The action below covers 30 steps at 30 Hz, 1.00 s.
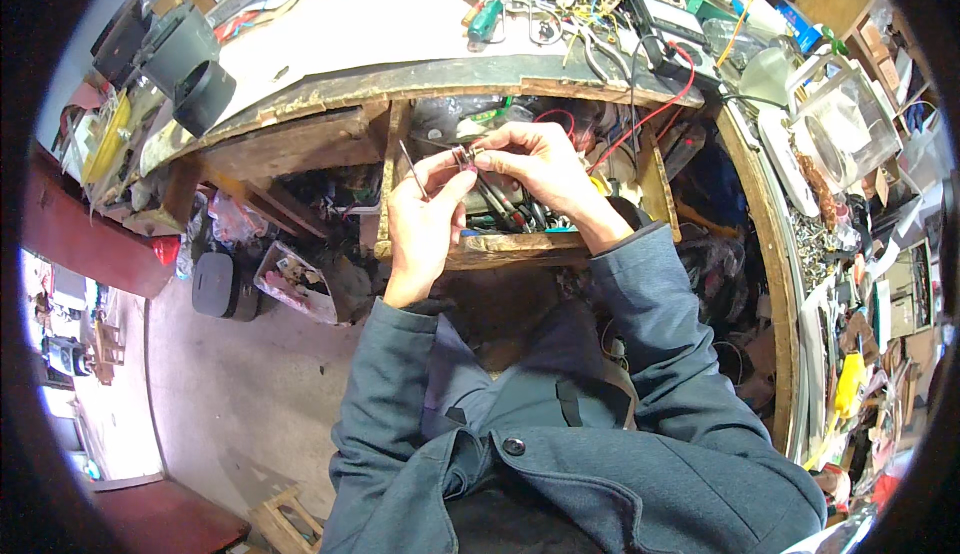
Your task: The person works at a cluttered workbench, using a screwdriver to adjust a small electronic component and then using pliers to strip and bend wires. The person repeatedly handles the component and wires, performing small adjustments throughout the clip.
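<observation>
Over the open wooden drawer, my left hand (428, 209) and my right hand (538, 166) meet fingertip to fingertip. Both are closed on a small dark metallic part (464, 158), too small to name and half covered by fingers. A thin rod-like tool (409, 162) also sticks up from my left hand, slanting away; its lower end is hidden behind the fingers. Below the hands, the drawer (490, 244) holds several dark- and red-handled tools (497, 204) and a clear plastic bag (445, 119).
Pliers (603, 59), a green-handled screwdriver (485, 22) and heaped small metal pieces lie on the bench (330, 39). A red cable (650, 114) runs down beside my right hand. Clutter covers the right-hand bench. A black case (222, 286) and an open box (296, 282) stand on the floor at left.
</observation>
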Each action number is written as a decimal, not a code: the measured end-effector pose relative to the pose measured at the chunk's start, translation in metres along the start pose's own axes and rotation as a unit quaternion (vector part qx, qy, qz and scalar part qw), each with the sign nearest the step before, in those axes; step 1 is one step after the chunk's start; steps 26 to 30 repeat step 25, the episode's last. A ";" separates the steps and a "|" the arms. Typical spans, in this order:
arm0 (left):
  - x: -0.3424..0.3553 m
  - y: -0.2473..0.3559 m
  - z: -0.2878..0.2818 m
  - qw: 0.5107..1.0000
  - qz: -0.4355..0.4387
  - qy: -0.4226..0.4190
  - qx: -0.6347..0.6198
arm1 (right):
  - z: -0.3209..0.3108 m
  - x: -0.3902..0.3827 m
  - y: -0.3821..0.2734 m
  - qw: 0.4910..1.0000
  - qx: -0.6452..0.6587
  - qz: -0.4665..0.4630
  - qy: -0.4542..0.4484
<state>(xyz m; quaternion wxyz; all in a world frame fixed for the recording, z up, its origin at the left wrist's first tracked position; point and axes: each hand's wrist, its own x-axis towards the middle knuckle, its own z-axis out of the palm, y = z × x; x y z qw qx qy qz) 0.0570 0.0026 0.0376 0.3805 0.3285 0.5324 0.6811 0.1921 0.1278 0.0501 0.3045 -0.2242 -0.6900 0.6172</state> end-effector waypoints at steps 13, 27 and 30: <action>-0.001 -0.007 0.002 1.000 0.017 0.014 0.022 | -0.002 0.002 0.001 0.999 -0.034 0.009 0.025; 0.001 -0.007 0.003 0.999 0.035 0.004 -0.005 | -0.001 0.002 0.000 0.999 0.006 0.029 0.017; 0.001 -0.007 0.003 0.999 0.035 0.004 -0.005 | -0.001 0.002 0.000 0.999 0.006 0.029 0.017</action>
